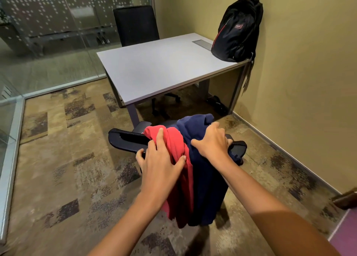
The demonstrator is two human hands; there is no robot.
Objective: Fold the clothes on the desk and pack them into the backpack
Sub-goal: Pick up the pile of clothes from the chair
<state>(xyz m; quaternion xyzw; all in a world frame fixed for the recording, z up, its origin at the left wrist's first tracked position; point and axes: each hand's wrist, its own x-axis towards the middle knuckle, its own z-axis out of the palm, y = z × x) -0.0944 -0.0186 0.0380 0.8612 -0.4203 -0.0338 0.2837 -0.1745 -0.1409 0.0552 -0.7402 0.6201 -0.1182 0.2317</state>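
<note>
The left grip (160,159) closes on the red top (173,139), the right grip (212,142) on the navy top (204,188), both draped over the chair back (123,139) at lower centre. Best to lift them clear together, sleeves gathered, and lay them flat on the bench (154,68) by the backpack (237,27), upper right.

A red garment (176,144) and a navy garment (204,178) hang unfolded over a chair back (125,139); the black backpack (237,27) stands upright on the bench (154,70) corner.
</note>
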